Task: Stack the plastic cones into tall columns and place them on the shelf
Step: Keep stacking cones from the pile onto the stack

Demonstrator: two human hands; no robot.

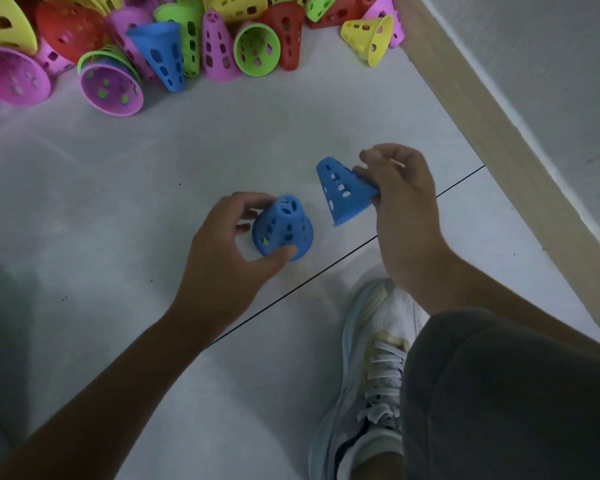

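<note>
Our left hand (229, 237) grips an upright blue cone (283, 228); our right hand (400, 192) pinches another tilted blue cone (343, 190) just beside it; we read no writing.

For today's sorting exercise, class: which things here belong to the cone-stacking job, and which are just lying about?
Belong to the job:
- blue cone gripped by the left hand
- second blue cone pinched by the right hand
- pile of coloured cones on the floor

Just there:
- white sneaker
- wooden skirting board
- tiled floor

Two held blue cones (283, 225) (342, 192), two hands (222, 244) (402, 199), one shoe (371, 375)
</note>
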